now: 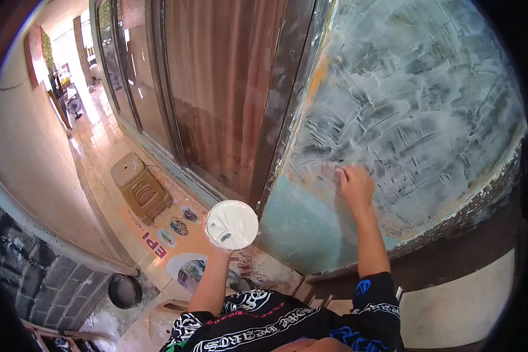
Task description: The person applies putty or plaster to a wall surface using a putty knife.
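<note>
My left hand [220, 251] supports a round tub [240, 217] from below. White putty-like paste fills its top, with a few grey marks in it. Most of the fingers of that hand are hidden under the tub. My right hand [358, 185] is closed and up against the wall [416, 111], which carries streaky white and grey smears. Whatever that hand grips, if anything, is hidden or blurred. Below it, the lower part of the wall shows bare green paint [302, 223].
A brown plastic stool [138, 182] stands on a printed orange banner [149, 234] on the floor. Left of the smeared wall is a dark-framed glass window [217, 88] with a curtain behind it. A black round bucket [125, 291] sits beside a grey block wall [47, 276].
</note>
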Demonstrator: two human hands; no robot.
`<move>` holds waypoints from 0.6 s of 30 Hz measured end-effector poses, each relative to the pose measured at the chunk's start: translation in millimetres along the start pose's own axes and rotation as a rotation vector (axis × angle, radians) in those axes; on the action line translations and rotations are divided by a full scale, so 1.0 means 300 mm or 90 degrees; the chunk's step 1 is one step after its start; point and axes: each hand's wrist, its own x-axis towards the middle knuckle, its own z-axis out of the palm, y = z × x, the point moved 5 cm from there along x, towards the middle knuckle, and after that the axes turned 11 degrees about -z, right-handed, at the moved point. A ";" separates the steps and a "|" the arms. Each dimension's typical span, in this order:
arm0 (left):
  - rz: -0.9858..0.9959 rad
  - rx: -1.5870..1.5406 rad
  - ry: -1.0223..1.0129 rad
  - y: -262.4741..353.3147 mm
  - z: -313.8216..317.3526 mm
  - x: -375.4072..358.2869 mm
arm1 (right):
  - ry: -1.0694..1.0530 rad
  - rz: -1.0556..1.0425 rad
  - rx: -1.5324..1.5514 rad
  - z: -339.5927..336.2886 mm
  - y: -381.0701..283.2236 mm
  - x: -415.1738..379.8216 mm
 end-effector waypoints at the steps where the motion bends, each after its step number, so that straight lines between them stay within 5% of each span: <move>1: -0.002 0.001 -0.002 0.006 0.012 -0.001 | 0.058 0.005 -0.020 -0.048 0.008 0.053; 5: -0.026 -0.093 -0.111 0.027 0.058 0.016 | 0.210 0.016 0.059 -0.231 0.001 0.183; 9: -0.024 -0.141 -0.108 0.060 0.043 0.022 | 0.138 -0.017 0.122 -0.116 -0.037 0.066; 14: -0.021 -0.086 -0.129 0.088 0.013 0.025 | -0.112 -0.057 0.000 0.142 -0.060 -0.015; 16: -0.026 -0.052 -0.134 0.095 0.031 0.025 | -0.027 -0.042 -0.015 0.063 -0.032 0.079; 18: -0.044 -0.286 -0.187 0.099 0.104 0.014 | 0.055 -0.027 -0.033 -0.072 -0.026 0.176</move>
